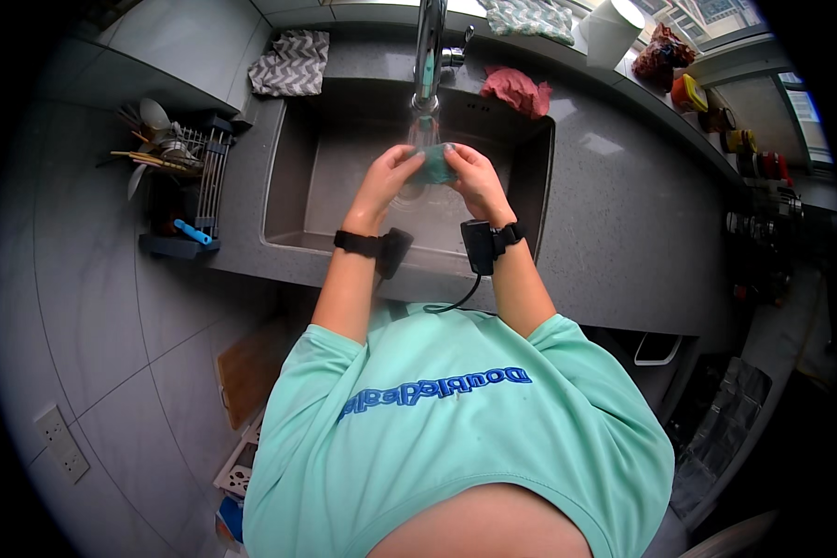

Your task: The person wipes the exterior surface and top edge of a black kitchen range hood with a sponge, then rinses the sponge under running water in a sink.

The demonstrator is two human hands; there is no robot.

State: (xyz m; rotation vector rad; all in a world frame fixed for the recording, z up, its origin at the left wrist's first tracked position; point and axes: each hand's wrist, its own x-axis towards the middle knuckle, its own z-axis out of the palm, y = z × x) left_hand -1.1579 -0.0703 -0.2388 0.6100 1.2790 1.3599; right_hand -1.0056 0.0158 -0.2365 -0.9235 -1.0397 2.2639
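Both hands are over a dark sink (418, 223), just below the chrome faucet (429, 56). Between them they stretch a small green piece of material (432, 166), perhaps a cloth or scouring pad. My left hand (393, 174) pinches its left end between thumb and fingers, and my right hand (473, 176) pinches its right end. Water runs from the spout onto or just behind the green piece. Each wrist wears a black strap with a box-like device, and a cable hangs from the right one.
A grey patterned cloth (293, 63) lies behind the sink at left, a crumpled pink cloth (517, 91) at its back right corner. A dish rack (213, 181) with utensils stands left. On the window ledge are a white paper roll (610, 31), another patterned cloth (530, 17) and several jars.
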